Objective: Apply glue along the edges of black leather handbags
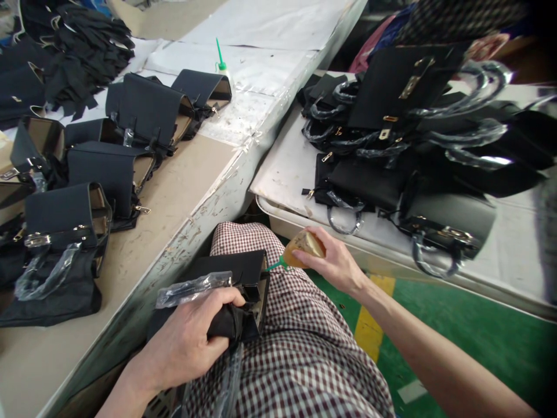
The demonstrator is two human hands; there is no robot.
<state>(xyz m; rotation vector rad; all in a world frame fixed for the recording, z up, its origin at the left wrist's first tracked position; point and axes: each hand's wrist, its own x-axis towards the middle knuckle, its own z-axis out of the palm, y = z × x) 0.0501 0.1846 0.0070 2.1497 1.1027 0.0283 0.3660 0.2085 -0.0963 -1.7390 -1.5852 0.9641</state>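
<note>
A black handbag (226,265) lies on my lap, over checked cloth (304,331). Its handle is wrapped in clear plastic (191,290). My left hand (187,334) grips the bag, thumb and fingers closed around its black material. In my right hand (328,258) is a glue bottle (300,249) with amber contents and a thin green nozzle (275,265). The bottle is tipped to the left, and the nozzle tip is at the bag's right edge. Whether the tip touches the edge I cannot tell.
Several black handbags (152,110) stand on the left table (183,186), near a white bottle with a green nozzle (223,68). Black fabric pieces (87,52) are heaped behind them. More bags with plastic-wrapped handles (391,116) pile on the right table (278,157). The floor (435,325) is green.
</note>
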